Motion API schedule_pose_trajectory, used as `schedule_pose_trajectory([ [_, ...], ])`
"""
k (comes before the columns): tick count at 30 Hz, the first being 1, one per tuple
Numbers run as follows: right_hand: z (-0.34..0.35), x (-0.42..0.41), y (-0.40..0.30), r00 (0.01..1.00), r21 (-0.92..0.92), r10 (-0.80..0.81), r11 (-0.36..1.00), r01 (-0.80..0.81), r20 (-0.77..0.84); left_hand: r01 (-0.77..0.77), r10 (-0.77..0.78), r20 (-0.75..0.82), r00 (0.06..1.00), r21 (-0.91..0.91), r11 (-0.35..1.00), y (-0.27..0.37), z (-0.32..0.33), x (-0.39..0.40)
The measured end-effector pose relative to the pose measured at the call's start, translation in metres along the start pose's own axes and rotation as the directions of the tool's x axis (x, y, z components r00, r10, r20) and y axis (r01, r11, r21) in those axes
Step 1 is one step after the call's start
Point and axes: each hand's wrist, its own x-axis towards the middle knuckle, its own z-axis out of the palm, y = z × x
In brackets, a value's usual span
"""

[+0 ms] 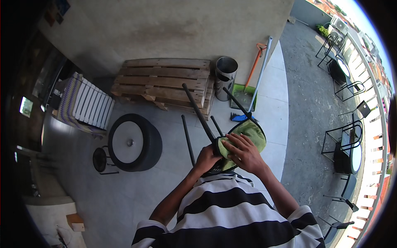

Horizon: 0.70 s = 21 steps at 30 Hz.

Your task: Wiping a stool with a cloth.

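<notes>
A black-framed chair or stool [198, 119] is held tilted close to my chest, its dark legs pointing up and away from me. My left hand [208, 160] grips its frame at the near left corner. Over the frame lies a green cloth [252, 134], spread on the side towards my right. With fingers stretched across it, my right hand [245, 154] presses the cloth against the chair. Part of a dark mesh-like surface shows below the cloth; the rest is hidden by my hands and the cloth.
Stacked wooden pallets [161, 80] stand against the wall beside a metal bin [225, 73]. Near them are a green dustpan [243, 99] and a blue broom [238, 117]. To the left sit a tire table [135, 142], a small black chair [100, 159] and a white slatted seat [93, 100]. A railing [380, 124] runs right.
</notes>
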Motion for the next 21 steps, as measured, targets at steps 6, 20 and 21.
schedule_pose_trajectory([
  [6, 0.013, -0.001, 0.016, 0.98, 0.056, 0.047, 0.998, -0.037, -0.193, 0.066, -0.075, 0.059, 0.995, 0.138, 0.988, 0.002, -0.002, -0.002],
  [20, 0.038, 0.021, -0.01, 0.793, 0.551, 0.541, 0.586, -0.594, 0.279, 0.055, -0.192, 0.239, 0.952, 0.483, 0.874, -0.001, 0.014, -0.016],
  [21, 0.033, 0.019, -0.008, 0.775, 0.477, 0.519, 0.612, -0.631, 0.36, 0.063, -0.2, 0.242, 0.949, 0.476, 0.877, 0.005, 0.013, -0.015],
])
